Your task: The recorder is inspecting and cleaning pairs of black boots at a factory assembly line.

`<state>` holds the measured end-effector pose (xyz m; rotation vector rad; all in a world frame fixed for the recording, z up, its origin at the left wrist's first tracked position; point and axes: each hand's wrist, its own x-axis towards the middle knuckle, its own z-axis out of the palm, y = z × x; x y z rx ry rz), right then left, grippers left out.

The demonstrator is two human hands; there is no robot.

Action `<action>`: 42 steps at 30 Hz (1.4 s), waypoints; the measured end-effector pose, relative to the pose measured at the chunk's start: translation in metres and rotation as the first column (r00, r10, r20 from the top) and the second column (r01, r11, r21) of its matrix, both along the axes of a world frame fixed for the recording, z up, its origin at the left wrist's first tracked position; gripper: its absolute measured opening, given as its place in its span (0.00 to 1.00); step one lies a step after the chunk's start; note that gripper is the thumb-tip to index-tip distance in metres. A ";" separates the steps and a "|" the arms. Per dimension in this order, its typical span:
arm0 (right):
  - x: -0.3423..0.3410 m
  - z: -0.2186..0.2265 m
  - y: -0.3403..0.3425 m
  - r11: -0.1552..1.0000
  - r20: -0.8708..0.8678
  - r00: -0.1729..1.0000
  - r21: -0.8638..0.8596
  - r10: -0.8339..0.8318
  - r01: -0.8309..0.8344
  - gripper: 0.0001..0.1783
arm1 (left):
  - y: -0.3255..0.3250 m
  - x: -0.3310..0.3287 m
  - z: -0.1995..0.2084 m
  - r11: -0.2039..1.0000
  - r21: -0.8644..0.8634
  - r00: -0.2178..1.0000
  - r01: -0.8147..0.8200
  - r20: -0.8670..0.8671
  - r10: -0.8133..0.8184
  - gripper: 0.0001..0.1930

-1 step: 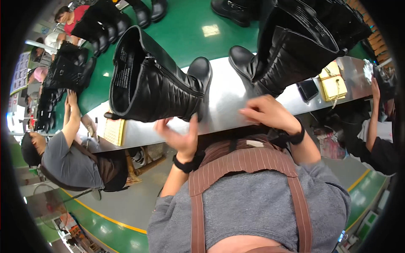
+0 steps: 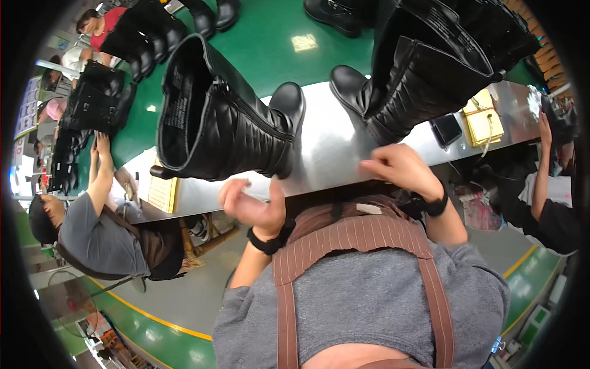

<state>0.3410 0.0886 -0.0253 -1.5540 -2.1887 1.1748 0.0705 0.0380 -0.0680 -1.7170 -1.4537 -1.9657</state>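
Note:
Two tall black boots stand on the metal tabletop, the left boot (image 2: pixel 246 126) with a side zip and ridged shaft, the right boot (image 2: pixel 409 92) leaning outward. My left hand (image 2: pixel 255 206) is just below the left boot's heel, thumb apart from its half-curled fingers, with nothing visible in it. Below the right boot's heel is my right hand (image 2: pixel 402 169), its fingers loosely bent and pointing left, slightly smeared by motion. I see no thing between those fingers. Black bands circle both wrists.
A dark phone (image 2: pixel 447 130) and a yellow tied bundle (image 2: pixel 482 120) lie at the right; another yellow pad (image 2: pixel 163 190) is at the left. More black boots (image 2: pixel 144 40) stand on the green table (image 2: pixel 270 46). Co-workers sit left (image 2: pixel 101 227) and right (image 2: pixel 541 197).
My left hand has drawn slightly down and left, away from the left boot's heel. My right hand has shifted a little right and down. The boots look unmoved on the table.

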 end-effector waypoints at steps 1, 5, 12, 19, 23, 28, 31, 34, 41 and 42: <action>0.016 -0.003 -0.010 0.991 0.176 0.975 0.039 -0.134 0.129 0.23 | -0.003 0.004 0.011 0.982 0.156 0.993 0.105 -0.077 -0.094 0.22; 0.043 -0.016 -0.013 0.801 0.046 0.879 0.436 -0.475 0.411 0.29 | 0.019 0.052 0.020 0.741 -0.466 0.857 0.484 0.081 -0.509 0.05; 0.027 -0.066 0.022 0.911 -0.570 0.728 -0.096 -0.382 0.402 0.32 | 0.105 0.114 -0.044 0.190 -0.744 0.733 0.641 0.519 -0.441 0.09; 0.031 -0.069 0.027 0.928 -0.523 0.815 0.110 -0.251 0.356 0.40 | 0.123 0.092 -0.023 -0.217 -0.716 0.576 0.663 0.673 -0.464 0.13; 0.031 -0.064 0.024 0.851 -0.520 0.814 0.274 -0.260 0.448 0.43 | 0.121 0.096 -0.012 -0.193 -0.706 0.563 0.682 0.674 -0.478 0.11; 0.030 -0.047 0.015 0.843 -0.485 0.810 0.234 -0.330 0.484 0.43 | 0.094 0.100 0.082 0.052 -0.003 0.032 0.999 0.826 -0.563 0.08; 0.027 -0.047 0.018 0.862 -0.413 0.839 0.203 -0.355 0.465 0.44 | 0.097 0.102 0.143 0.252 0.079 0.048 0.964 0.886 -0.460 0.07; 0.021 -0.056 0.020 0.895 -0.473 0.814 0.109 -0.336 0.433 0.36 | 0.088 0.100 0.162 0.164 -0.243 0.293 0.956 0.759 -0.581 0.14; 0.010 -0.064 0.021 0.896 -0.536 0.782 0.102 -0.317 0.433 0.31 | 0.031 0.033 0.127 0.091 -0.688 0.549 0.720 0.484 -0.682 0.12; 0.011 -0.060 0.023 0.899 -0.532 0.796 0.134 -0.290 0.417 0.32 | 0.024 0.018 0.121 0.061 -0.758 0.570 0.650 0.432 -0.698 0.14</action>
